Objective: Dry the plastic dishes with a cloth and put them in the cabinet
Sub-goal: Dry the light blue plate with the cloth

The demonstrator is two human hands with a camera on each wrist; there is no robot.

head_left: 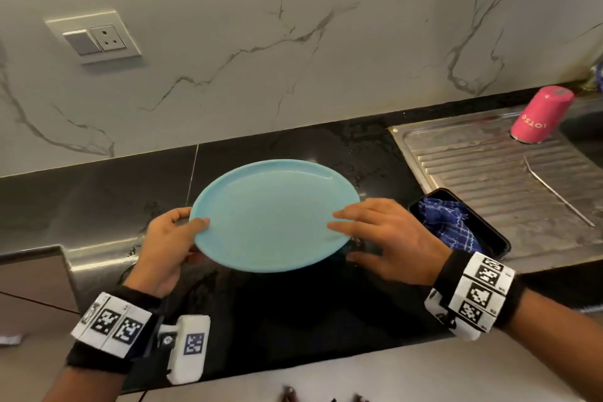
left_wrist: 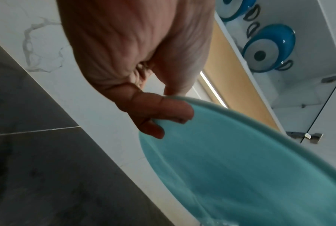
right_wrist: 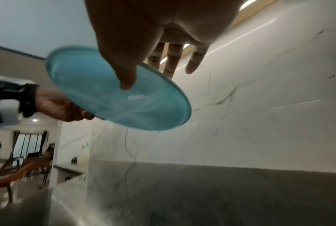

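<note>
1. Your left hand (head_left: 164,246) pinches the left rim of the round light-blue plastic plate (head_left: 274,215): the thumb (head_left: 197,226) lies on the upper face, and in the left wrist view the curled fingers (left_wrist: 153,109) wrap the edge from below.
2. Your right hand (head_left: 385,240) is spread, its fingers straight. In the head view two fingertips (head_left: 339,220) lie over the plate's right side, and in the right wrist view the thumb (right_wrist: 124,76) crosses in front of the underside (right_wrist: 114,94). Whether this hand bears on the plate or merely hovers beside it cannot be told.
3. The plate sits at the centre of the head frame, held clear above the glossy black stone countertop (head_left: 98,202) and tilted, far edge higher. Its face looks smooth, with a bright highlight along the far rim.
4. Right of your right hand, at centre right of the frame, a blue-and-white checked cloth (head_left: 452,225) lies bunched in a shallow black tray (head_left: 499,240).
5. Beyond the tray, the ribbed steel drainboard (head_left: 483,170) fills the right edge; a pink plastic cup (head_left: 540,119) stands upside down on it at upper right.
6. Water drops speckle the countertop behind the plate.
7. A white switch-and-socket plate (head_left: 93,37) sits on the veined marble wall (head_left: 293,26) at upper left.
</note>
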